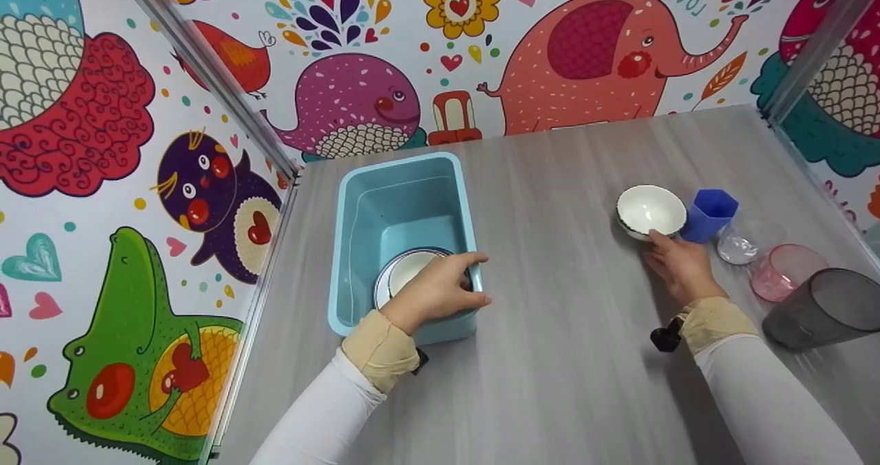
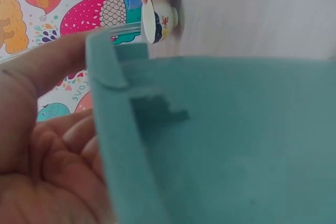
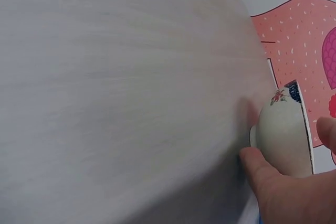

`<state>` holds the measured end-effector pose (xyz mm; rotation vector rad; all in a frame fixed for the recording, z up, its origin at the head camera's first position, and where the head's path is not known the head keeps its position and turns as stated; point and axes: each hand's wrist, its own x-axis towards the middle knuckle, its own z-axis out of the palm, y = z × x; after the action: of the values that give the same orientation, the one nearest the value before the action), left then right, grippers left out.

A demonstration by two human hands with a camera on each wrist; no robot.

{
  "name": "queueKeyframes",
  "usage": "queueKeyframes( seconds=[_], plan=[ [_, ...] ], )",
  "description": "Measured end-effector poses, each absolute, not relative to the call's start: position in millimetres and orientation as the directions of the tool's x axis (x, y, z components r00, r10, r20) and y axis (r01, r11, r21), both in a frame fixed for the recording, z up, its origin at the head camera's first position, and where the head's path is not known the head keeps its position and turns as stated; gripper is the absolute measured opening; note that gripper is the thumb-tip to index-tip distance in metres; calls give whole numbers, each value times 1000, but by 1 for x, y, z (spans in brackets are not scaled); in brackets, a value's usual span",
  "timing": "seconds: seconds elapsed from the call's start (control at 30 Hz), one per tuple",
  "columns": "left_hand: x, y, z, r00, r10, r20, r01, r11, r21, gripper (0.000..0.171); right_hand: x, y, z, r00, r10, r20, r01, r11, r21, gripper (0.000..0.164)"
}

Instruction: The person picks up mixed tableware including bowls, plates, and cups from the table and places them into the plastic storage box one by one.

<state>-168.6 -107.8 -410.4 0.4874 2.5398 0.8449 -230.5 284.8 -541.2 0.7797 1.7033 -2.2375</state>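
My left hand [image 1: 440, 287] grips the right rim of a light blue plastic basin [image 1: 337, 258], its fingers reaching over the edge. Inside the basin, a white bowl [image 1: 407, 272] sits on a dark-rimmed plate [image 1: 382, 293]; my hand partly covers both. In the left wrist view the basin's wall [image 2: 236, 140] fills much of the picture. Over on the right, my right hand [image 1: 680, 267] pinches the near side of a white bowl [image 1: 650, 207] with a dark rim. Its outside carries a floral pattern, and one finger [image 3: 257, 166] lies low against it, near the foot.
Right of that bowl stand a blue hexagonal cup [image 1: 711, 214], a clear glass [image 1: 738, 248], a pink clear cup [image 1: 784, 276] and a tall dark grey tumbler [image 1: 818, 314]. Printed cartoon walls [image 1: 584, 52] border the grey table [image 1: 550, 355] at the back and sides.
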Motion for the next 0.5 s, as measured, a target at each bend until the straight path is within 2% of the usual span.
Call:
queueKeyframes(
  seconds=[0.1, 0.3, 0.5],
  plan=[
    [-168, -108, -411, -853, 446, -271, 193, 752, 630, 63, -232, 288, -541, -833, 123, -540, 475, -342, -811, 80],
    [-167, -108, -412, -856, 434, -282, 173, 754, 634, 65, -234, 293, -541, -826, 99, -555, 453, -468, -759, 30],
    [-167, -109, -412, -856, 436, -278, 179, 755, 631, 65, -237, 295, -543, -820, 89, -566, 439, -538, -720, 25]
  ],
)
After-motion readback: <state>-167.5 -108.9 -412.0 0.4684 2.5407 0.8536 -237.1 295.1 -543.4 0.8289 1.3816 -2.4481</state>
